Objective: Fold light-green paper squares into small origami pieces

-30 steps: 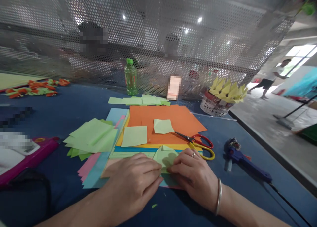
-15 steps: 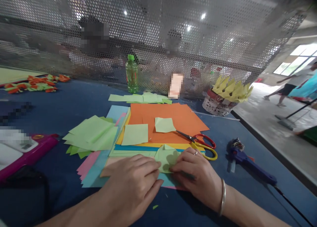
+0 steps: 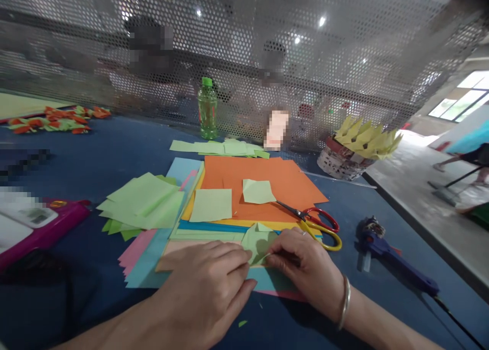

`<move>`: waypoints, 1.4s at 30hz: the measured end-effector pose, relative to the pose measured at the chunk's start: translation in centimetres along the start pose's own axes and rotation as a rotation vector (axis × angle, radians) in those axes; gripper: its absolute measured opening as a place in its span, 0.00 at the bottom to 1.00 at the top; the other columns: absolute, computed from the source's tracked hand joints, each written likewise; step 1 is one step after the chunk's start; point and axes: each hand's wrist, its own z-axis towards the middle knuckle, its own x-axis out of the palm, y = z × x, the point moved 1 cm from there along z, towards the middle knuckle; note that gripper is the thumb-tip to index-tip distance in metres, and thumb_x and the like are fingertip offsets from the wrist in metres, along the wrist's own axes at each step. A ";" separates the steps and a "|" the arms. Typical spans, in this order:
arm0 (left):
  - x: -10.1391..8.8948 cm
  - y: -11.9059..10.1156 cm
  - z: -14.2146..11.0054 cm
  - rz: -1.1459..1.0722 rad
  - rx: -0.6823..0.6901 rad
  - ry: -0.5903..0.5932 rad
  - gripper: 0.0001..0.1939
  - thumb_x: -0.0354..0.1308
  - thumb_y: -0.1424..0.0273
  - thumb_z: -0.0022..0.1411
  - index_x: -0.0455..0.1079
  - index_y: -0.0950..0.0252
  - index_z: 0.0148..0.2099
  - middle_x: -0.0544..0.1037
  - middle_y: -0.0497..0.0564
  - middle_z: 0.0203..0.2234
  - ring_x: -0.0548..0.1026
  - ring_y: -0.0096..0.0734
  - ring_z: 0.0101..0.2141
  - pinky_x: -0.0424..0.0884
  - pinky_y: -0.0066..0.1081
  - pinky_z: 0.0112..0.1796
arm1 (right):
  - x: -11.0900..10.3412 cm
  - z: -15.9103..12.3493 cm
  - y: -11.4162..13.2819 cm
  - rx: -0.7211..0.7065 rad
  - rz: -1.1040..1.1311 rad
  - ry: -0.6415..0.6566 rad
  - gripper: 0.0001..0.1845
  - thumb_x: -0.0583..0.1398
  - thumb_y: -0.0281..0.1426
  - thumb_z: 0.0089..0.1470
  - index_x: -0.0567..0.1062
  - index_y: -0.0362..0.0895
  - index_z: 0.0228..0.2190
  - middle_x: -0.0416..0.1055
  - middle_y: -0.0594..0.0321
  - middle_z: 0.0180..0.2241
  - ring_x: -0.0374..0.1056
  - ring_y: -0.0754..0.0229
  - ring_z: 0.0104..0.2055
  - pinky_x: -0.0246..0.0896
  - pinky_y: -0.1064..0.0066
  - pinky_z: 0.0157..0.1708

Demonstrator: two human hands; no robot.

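My left hand (image 3: 214, 278) bends its fingers over the left edge of a light green paper square (image 3: 260, 240), holding it against the stacked sheets below. At the square's lower right edge, my right hand (image 3: 303, 261) pinches the paper between thumb and fingers; that edge is slightly lifted. A small fold shows at the paper's top. Scissors (image 3: 303, 216) with red and yellow handles lie just beyond my right hand. Two more green squares, one on the left (image 3: 211, 205) and one on the right (image 3: 257, 191), rest on the orange paper (image 3: 267, 174).
A fan of green papers (image 3: 143, 202) lies left of the stack. Further left is a magenta and white device (image 3: 64, 227). A blue glue gun (image 3: 401, 263) with a cord lies right. Behind stand a green bottle (image 3: 207, 110) and a pot with yellow paper points (image 3: 342, 154).
My right fingers have shifted on the green square and lifted its lower right edge. My left hand stays on the paper. The view has tilted slightly, and the person walking at right has moved rightward.
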 end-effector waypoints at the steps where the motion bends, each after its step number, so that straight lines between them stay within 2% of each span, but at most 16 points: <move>1: 0.1 0.0 0.0 -0.004 -0.004 -0.009 0.12 0.52 0.72 0.70 0.78 0.65 0.42 0.82 0.52 0.37 0.80 0.41 0.38 0.76 0.40 0.40 | 0.0 0.1 0.1 0.015 -0.017 0.002 0.07 0.64 0.33 0.60 0.75 0.48 0.29 0.72 0.67 0.28 0.65 0.59 0.34 0.53 0.68 0.34; 6: 0.2 -0.1 0.1 -0.010 -0.012 -0.061 0.13 0.52 0.72 0.70 0.78 0.66 0.40 0.83 0.52 0.36 0.80 0.41 0.38 0.76 0.41 0.40 | 0.2 0.2 0.9 0.083 -0.084 0.009 0.06 0.64 0.30 0.58 0.74 0.48 0.29 0.71 0.68 0.27 0.64 0.60 0.32 0.52 0.68 0.35; 17: 0.1 -0.2 0.1 -0.004 -0.010 -0.046 0.13 0.51 0.72 0.70 0.78 0.66 0.41 0.83 0.53 0.34 0.80 0.42 0.33 0.77 0.41 0.33 | 0.4 0.3 1.0 0.116 -0.100 -0.017 0.06 0.65 0.30 0.56 0.74 0.48 0.28 0.71 0.69 0.26 0.65 0.60 0.32 0.53 0.68 0.34; 21: 0.3 0.0 0.0 0.018 -0.006 -0.042 0.11 0.51 0.72 0.70 0.76 0.65 0.43 0.82 0.53 0.37 0.80 0.42 0.35 0.77 0.40 0.36 | 0.4 0.5 0.9 0.110 -0.091 -0.016 0.06 0.65 0.28 0.55 0.74 0.48 0.28 0.71 0.69 0.26 0.65 0.60 0.32 0.53 0.68 0.34; 24: 0.2 0.3 -0.1 0.032 -0.029 -0.045 0.12 0.50 0.76 0.69 0.72 0.65 0.49 0.81 0.55 0.42 0.80 0.39 0.38 0.77 0.35 0.37 | 0.4 0.6 0.8 0.087 -0.074 -0.013 0.06 0.65 0.27 0.55 0.74 0.48 0.28 0.71 0.69 0.26 0.65 0.60 0.32 0.52 0.68 0.35; 28: 0.0 0.8 -0.3 0.043 -0.035 0.033 0.25 0.43 0.85 0.60 0.68 0.65 0.55 0.79 0.54 0.48 0.80 0.35 0.41 0.77 0.32 0.39 | 0.4 0.4 0.6 0.077 -0.059 -0.018 0.06 0.66 0.29 0.55 0.75 0.49 0.29 0.71 0.69 0.27 0.65 0.60 0.33 0.52 0.69 0.35; 31: 0.0 1.2 -0.4 0.063 -0.013 0.053 0.30 0.42 0.86 0.54 0.69 0.61 0.55 0.78 0.52 0.50 0.79 0.36 0.44 0.76 0.33 0.41 | 0.3 0.3 0.6 0.088 -0.056 -0.027 0.06 0.66 0.28 0.55 0.75 0.49 0.29 0.70 0.70 0.27 0.64 0.60 0.33 0.51 0.69 0.35; 33: 0.2 1.3 -0.5 0.066 -0.017 0.057 0.30 0.43 0.85 0.53 0.70 0.59 0.54 0.78 0.50 0.51 0.79 0.37 0.44 0.76 0.33 0.40 | 0.3 0.3 0.6 0.091 -0.054 -0.024 0.06 0.66 0.28 0.54 0.75 0.49 0.29 0.71 0.70 0.27 0.64 0.60 0.34 0.51 0.69 0.35; 38: 0.6 1.4 -0.4 0.029 0.011 0.132 0.29 0.45 0.83 0.53 0.70 0.58 0.53 0.79 0.50 0.47 0.79 0.37 0.36 0.74 0.34 0.36 | 0.3 0.4 0.7 0.098 -0.048 -0.013 0.06 0.66 0.28 0.54 0.75 0.49 0.29 0.71 0.70 0.27 0.64 0.60 0.34 0.52 0.69 0.35; 42: 0.7 1.4 -0.3 0.030 -0.003 0.183 0.27 0.47 0.82 0.53 0.71 0.58 0.52 0.78 0.51 0.45 0.77 0.39 0.38 0.73 0.34 0.37 | 0.4 0.5 0.7 0.097 -0.051 -0.010 0.06 0.66 0.28 0.54 0.75 0.49 0.29 0.71 0.69 0.28 0.65 0.60 0.34 0.52 0.68 0.35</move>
